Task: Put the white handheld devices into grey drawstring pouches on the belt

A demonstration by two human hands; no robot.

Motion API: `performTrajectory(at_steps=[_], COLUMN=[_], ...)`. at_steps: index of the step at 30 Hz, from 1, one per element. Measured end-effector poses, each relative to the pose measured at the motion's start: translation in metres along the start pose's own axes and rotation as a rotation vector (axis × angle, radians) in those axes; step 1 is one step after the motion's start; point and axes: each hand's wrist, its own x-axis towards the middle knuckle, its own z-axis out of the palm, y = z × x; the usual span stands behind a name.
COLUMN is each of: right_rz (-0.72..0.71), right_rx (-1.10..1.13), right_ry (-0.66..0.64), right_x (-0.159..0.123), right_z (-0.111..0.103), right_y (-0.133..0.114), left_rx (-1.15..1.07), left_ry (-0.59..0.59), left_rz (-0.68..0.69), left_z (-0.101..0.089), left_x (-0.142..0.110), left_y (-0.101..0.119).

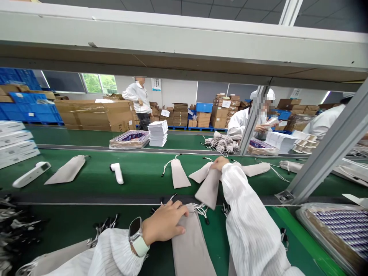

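My left hand (168, 222), wearing a smartwatch, lies open with its fingers on the top of a grey drawstring pouch (191, 245) on the near green surface. My right hand (220, 163) is closed on the top end of another grey drawstring pouch (209, 189), which hangs tilted at the near edge of the conveyor belt. Beside it on the belt lie a pouch (180, 174) with a white cord and a partly covered pouch (200, 173). Right of my hand is one more pouch (255, 169). My right fingertips are partly hidden.
Farther left on the belt (146, 168) are a white handheld thermometer-like device (117, 173), a pouch (67, 170) and a larger white device (32, 174). A slanted metal post (322, 149) stands at right, above a tray of batteries (339, 230). Co-workers (243, 120) sit across the line.
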Motion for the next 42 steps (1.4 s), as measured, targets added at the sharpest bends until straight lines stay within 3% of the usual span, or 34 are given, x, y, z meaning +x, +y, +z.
performTrajectory(at_steps=[6, 9, 12, 14, 16, 18, 22, 26, 30, 36, 42], right_rz=[0.176, 0.109, -0.137, -0.34, -0.58, -0.737, -0.816, -0.807, -0.837, -0.822, -0.743], right_rx=[-0.135, -0.141, -0.073, -0.027, -0.038, -0.168, -0.423, -0.381, -0.419, -0.39, -0.595], right_ry=[0.156, 0.087, -0.168, -0.451, -0.815, -0.951, -0.858, -0.769, -0.792, -0.838, -0.731], right_x=[0.007, 0.0, -0.017, -0.036, -0.06, -0.083, -0.107, -0.104, -0.102, -0.106, -0.12], right_z=[-0.023, -0.021, -0.009, 0.005, 0.022, 0.037, 0.055, 0.06, 0.062, 0.053, 0.037], right_y=[0.003, -0.012, -0.041, -0.066, -0.09, -0.109, -0.124, -0.117, -0.113, -0.118, -0.13], left_rx=[-0.005, 0.055, 0.207, 0.286, 0.316, 0.322, 0.297, 0.238, 0.238, 0.252, 0.252], left_ry=[0.014, 0.087, 0.187, 0.22, 0.234, 0.242, 0.272, 0.301, 0.293, 0.285, 0.296], left_rz=[0.002, -0.014, -0.117, -0.202, -0.246, -0.263, -0.262, -0.278, -0.256, -0.217, -0.175], left_z=[0.003, 0.007, 0.007, 0.004, 0.0, -0.005, -0.008, -0.008, -0.008, -0.006, 0.0], left_x=[0.002, 0.005, 0.008, 0.009, 0.01, 0.01, 0.009, 0.011, 0.01, 0.007, 0.008], left_y=[-0.003, -0.006, -0.009, -0.012, -0.015, -0.018, -0.02, -0.017, -0.01, -0.011, -0.016])
